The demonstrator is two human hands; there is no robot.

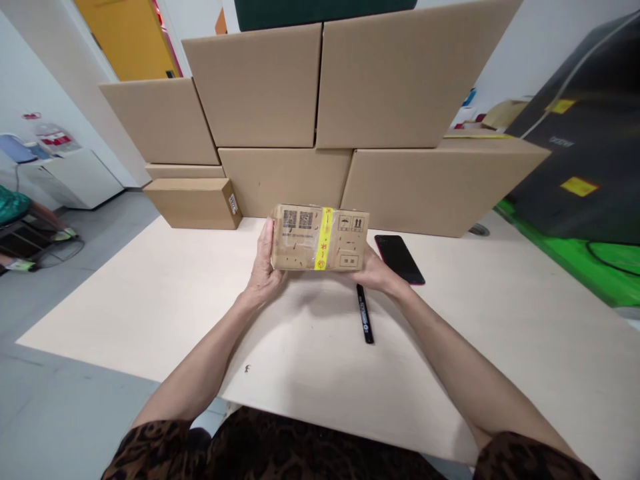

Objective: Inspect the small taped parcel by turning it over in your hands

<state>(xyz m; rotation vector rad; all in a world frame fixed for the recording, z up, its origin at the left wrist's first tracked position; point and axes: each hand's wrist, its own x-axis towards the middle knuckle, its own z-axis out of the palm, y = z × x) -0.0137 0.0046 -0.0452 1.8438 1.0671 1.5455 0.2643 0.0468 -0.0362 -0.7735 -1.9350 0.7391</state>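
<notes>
Between my two hands is a small cardboard box (300, 243), held up above the table (305, 373). Yellow tape with red print runs across its near face, which also carries QR codes and handling symbols. My left hand (265, 267) grips the box at its left end, with the thumb up along the side. At the lower right corner my right hand (377, 270) supports it; most of those fingers are hidden behind and under the box. Just below the right hand lies a black marker pen (365, 313), and a dark phone (399, 259) rests to its right.
Large cardboard boxes (270, 87) stand stacked along the table's far side. A smaller closed carton (190, 203) sits at the back left. Beyond the right edge is a big black case or cover (575, 147) over something green. Part of another person (20, 207) shows at far left.
</notes>
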